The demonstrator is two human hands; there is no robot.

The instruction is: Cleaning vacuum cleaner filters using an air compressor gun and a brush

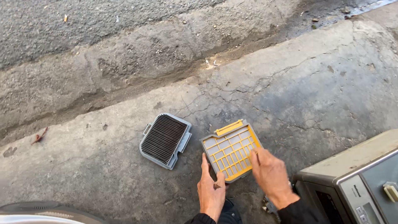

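Both hands gripping yellow-grid filter, pleated filter beside

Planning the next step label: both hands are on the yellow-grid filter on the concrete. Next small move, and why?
Probably lift the yellow filter clear of the ground. Left hand grips its near corner and right hand rests on its right edge, so both already have it, and it lies flat on the concrete, apart from the grey filter.
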